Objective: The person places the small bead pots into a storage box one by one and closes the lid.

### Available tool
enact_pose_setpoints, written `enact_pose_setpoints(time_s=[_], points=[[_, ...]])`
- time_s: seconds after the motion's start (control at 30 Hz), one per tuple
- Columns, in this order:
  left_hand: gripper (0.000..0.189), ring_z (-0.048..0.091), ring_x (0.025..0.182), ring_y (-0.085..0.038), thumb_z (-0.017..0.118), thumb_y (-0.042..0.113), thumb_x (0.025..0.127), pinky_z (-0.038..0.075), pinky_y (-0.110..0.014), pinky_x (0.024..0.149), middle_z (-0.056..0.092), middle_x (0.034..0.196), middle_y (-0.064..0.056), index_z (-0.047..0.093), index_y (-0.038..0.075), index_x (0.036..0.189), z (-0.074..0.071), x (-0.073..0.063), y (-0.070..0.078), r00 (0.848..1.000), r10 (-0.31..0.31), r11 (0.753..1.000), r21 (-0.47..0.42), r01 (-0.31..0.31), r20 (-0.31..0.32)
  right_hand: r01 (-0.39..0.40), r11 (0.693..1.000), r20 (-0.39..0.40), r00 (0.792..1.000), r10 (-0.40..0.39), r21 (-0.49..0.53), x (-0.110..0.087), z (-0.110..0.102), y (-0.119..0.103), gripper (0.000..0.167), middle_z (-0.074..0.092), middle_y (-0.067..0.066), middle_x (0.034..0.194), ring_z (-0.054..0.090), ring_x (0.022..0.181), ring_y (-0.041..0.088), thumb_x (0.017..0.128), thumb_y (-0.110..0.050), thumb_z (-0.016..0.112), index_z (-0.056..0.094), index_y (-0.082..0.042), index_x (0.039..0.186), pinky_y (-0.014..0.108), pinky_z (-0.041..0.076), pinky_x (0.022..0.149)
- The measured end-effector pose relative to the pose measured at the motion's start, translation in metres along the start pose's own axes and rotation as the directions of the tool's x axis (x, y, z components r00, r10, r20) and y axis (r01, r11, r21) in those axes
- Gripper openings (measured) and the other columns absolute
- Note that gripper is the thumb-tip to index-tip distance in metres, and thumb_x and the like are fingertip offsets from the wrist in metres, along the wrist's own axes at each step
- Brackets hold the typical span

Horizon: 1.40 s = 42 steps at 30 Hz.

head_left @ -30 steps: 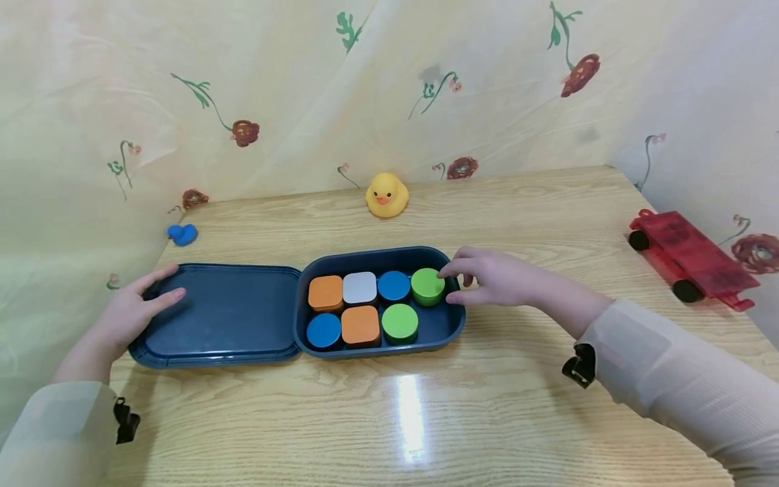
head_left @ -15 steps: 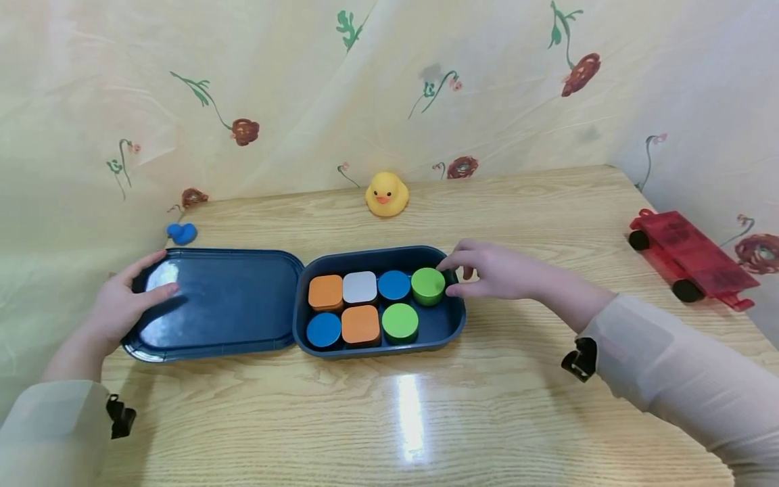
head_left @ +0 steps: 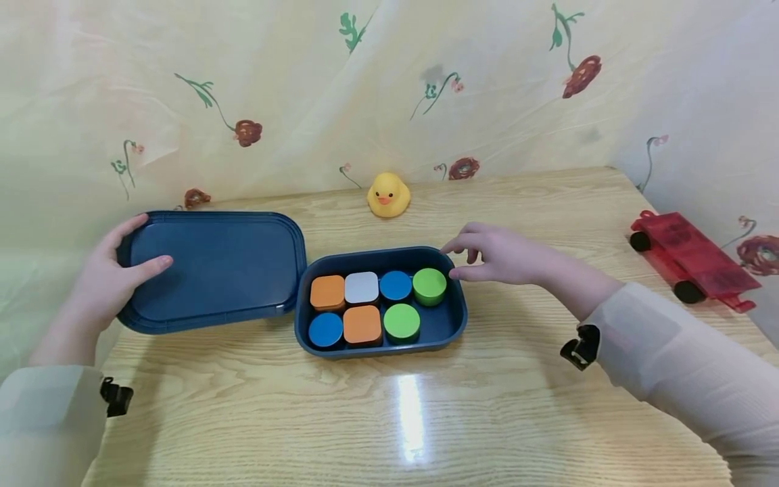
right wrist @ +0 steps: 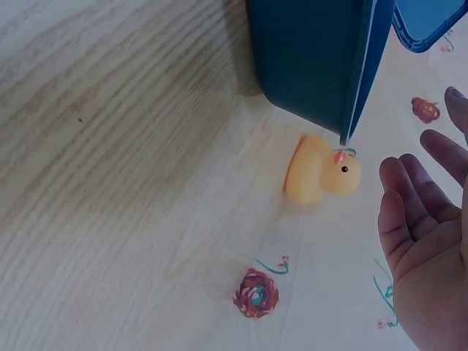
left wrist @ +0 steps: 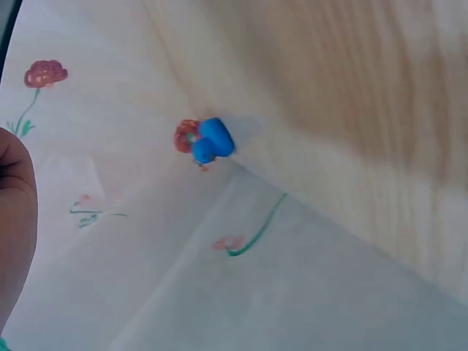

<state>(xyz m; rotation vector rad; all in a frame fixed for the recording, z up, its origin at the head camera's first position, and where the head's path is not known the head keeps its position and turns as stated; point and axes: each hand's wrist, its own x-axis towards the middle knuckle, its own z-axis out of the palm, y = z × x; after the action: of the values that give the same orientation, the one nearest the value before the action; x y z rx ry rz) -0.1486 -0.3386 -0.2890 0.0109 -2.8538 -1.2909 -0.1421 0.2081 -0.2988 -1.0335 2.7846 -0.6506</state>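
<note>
In the head view my left hand (head_left: 100, 284) holds a dark blue lid (head_left: 219, 264) by its left end, thumb on top. The lid is raised over the table, its right end by the left end of a dark blue box (head_left: 380, 353). Inside the box sit small blocks, some square and some round: orange tops (head_left: 362, 325), a white top (head_left: 362, 288), blue tops (head_left: 396, 287) and green tops (head_left: 402, 321). My right hand (head_left: 499, 256) hovers at the box's upper right rim, fingers loosely bent and holding nothing; its palm also shows in the right wrist view.
A yellow rubber duck (head_left: 388, 196) stands behind the box, near the flowered cloth (head_left: 304, 101). A red toy cart (head_left: 694, 257) with black wheels is at the right. In the left wrist view a small blue duck (left wrist: 214, 139) lies by the table's edge.
My left hand has lifted the lid up and away, so it now hides the blue duck in the head view. My right hand has drawn back slightly from the green block to the rim.
</note>
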Motion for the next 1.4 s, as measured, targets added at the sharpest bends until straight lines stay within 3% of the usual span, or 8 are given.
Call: enact_pose_setpoints(time_s=[0.2,0.4,0.6,0.83,1.1,1.4], points=[[0.077,0.008,0.140,-0.033,0.066,0.030,0.088,0.013,-0.059,0.106,0.004,0.157,0.001,0.019,0.041,0.148,-0.010,0.007,0.025,0.991,0.090,0.995,0.042,-0.086,-0.102,-0.006,1.000,-0.019,1.000,0.005,-0.018,0.001,-0.006,0.005,0.035,0.058,0.008,0.107,0.057,0.084,0.017,0.087,-0.024,0.068,0.064,-0.006,0.118,0.032,0.048,0.068],[0.078,0.021,0.138,-0.028,0.068,0.030,0.086,0.027,-0.055,0.103,0.013,0.155,0.007,0.021,0.045,0.145,-0.013,0.009,0.057,0.977,0.110,0.992,0.084,-0.096,-0.180,-0.036,0.999,-0.040,0.999,0.036,-0.022,0.005,-0.013,0.008,0.036,0.058,0.007,0.110,0.058,0.085,0.017,0.088,-0.026,0.066,0.063,-0.008,0.119,0.033,0.048,0.069],[0.078,0.032,0.130,-0.030,0.070,0.029,0.085,0.042,-0.043,0.094,0.018,0.153,0.006,0.023,0.047,0.144,-0.003,0.011,0.086,0.975,0.121,0.992,0.060,-0.112,-0.185,-0.089,0.995,-0.060,0.994,0.091,0.036,0.014,-0.020,0.007,0.041,0.059,0.008,0.110,0.058,0.087,0.018,0.088,-0.028,0.066,0.060,-0.009,0.124,0.034,0.048,0.070],[0.078,0.032,0.130,-0.025,0.071,0.022,0.084,0.039,-0.047,0.096,0.022,0.152,0.005,0.028,0.041,0.145,0.015,0.013,0.110,0.965,0.188,0.979,-0.049,-0.200,-0.185,-0.141,0.975,-0.063,0.986,0.154,0.173,0.024,-0.029,0.005,0.051,0.059,0.010,0.113,0.058,0.092,0.021,0.089,-0.030,0.065,0.051,-0.011,0.135,0.038,0.047,0.077],[0.078,0.034,0.127,-0.022,0.072,0.015,0.082,0.038,-0.043,0.100,0.026,0.149,0.004,0.032,0.038,0.144,0.037,0.022,0.131,0.955,0.243,0.945,-0.182,-0.272,-0.170,-0.155,0.920,-0.099,0.974,0.203,0.360,0.034,-0.037,0.005,0.058,0.054,0.012,0.117,0.055,0.097,0.025,0.091,-0.027,0.063,0.039,-0.014,0.143,0.042,0.045,0.083],[0.078,0.038,0.123,-0.019,0.074,0.015,0.079,0.042,-0.038,0.092,0.034,0.145,0.003,0.036,0.031,0.144,0.071,0.032,0.149,0.928,0.332,0.884,-0.288,-0.369,-0.169,-0.085,0.814,-0.195,0.951,0.238,0.575,0.045,-0.041,0.003,0.075,0.049,0.012,0.128,0.050,0.110,0.023,0.091,-0.027,0.063,0.018,-0.028,0.151,0.040,0.041,0.094]])
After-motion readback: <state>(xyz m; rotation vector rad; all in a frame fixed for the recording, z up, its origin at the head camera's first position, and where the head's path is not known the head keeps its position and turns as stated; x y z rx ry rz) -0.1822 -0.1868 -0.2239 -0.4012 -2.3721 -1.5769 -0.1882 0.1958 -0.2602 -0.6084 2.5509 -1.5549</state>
